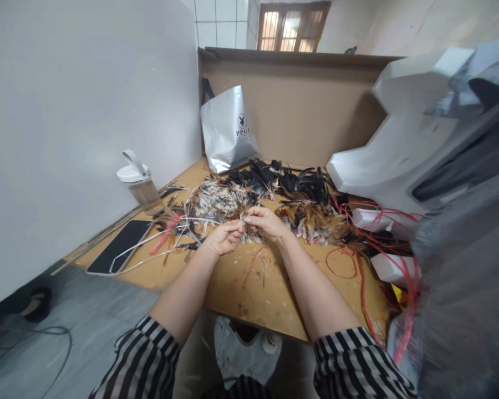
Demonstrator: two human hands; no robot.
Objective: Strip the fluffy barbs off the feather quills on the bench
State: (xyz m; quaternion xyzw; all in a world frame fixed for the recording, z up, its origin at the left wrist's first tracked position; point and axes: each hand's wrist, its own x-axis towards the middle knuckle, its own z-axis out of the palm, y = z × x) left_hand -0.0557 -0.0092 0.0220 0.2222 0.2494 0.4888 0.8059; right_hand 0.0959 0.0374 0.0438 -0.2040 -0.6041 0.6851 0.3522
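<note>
My left hand (227,236) and my right hand (266,223) meet fingertip to fingertip over the middle of the wooden table (249,299). Both are closed in a pinch on something small, probably a feather, too small to make out. Just behind them spreads a pile of pale, fluffy feathers (220,198). Brown feathers (316,221) lie to the right of my right hand, with black feathers (303,185) behind those. Red string (341,263) curls on the tabletop at the right.
At the left are a phone (120,246), a lidded cup (143,188) and white straps (149,244). A silver bag (228,130) stands at the back against a cardboard panel (307,105). White foam pieces (357,160) and plastic-wrapped material (466,277) crowd the right side.
</note>
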